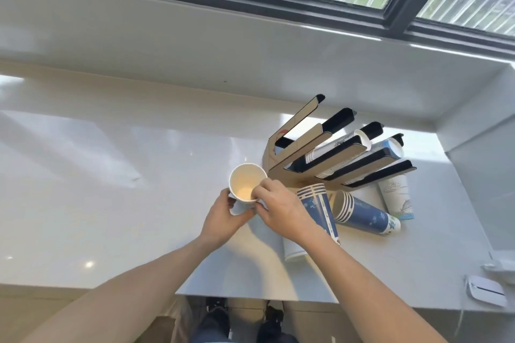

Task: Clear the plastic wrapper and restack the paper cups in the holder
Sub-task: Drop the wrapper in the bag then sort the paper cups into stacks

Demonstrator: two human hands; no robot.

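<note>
A white paper cup (246, 179) stands mouth-up in front of me. My left hand (225, 216) wraps its lower wall. My right hand (278, 207) pinches the cup's near rim between thumb and finger. Right of it, the cardboard-and-black cup holder (320, 153) rises with several slanted slots; two slots hold cup stacks (338, 147). At its foot lie a blue stack (319, 206), a second blue stack on its side (365, 214), a white printed cup (395, 198) and a white cup (294, 249) partly under my right forearm. No plastic wrapper shows.
The white counter (125, 189) runs to a white sill and wall under a dark-framed window (278, 0). A small white device (486, 289) with a cable sits at the right front edge. My legs and shoes show below the counter's edge.
</note>
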